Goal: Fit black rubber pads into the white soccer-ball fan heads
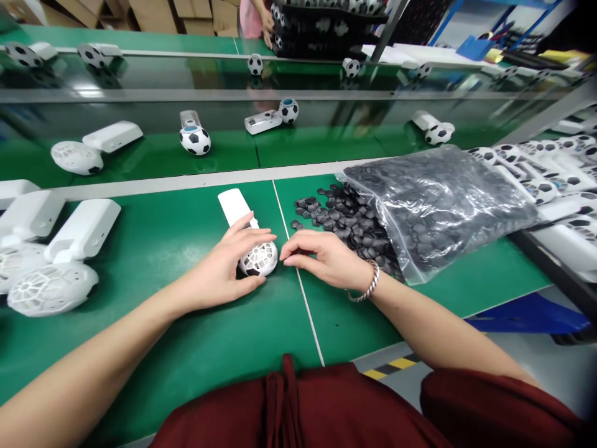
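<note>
My left hand point(221, 264) is curled around a white plastic ball-shaped housing point(260, 256) with an openwork football pattern and a long white handle section lying away from me. One black patch shows at its lower edge. Just to its right, my right hand point(333, 260) has thumb and fingers drawn together in a pinch; what is between the fingertips, if anything, I cannot make out. Beyond that hand, small black plastic pieces point(359, 227) spill in a heap from a clear plastic bag point(448, 205) full of them.
White unfilled housings point(58, 289) lie at the left. Across the bench, a dark green conveyor point(224, 162) carries white units, some with black patches. Many black-and-white units point(541, 186) are stacked at the right. Another person's hand point(267, 25) is by black trays point(321, 31) at the back.
</note>
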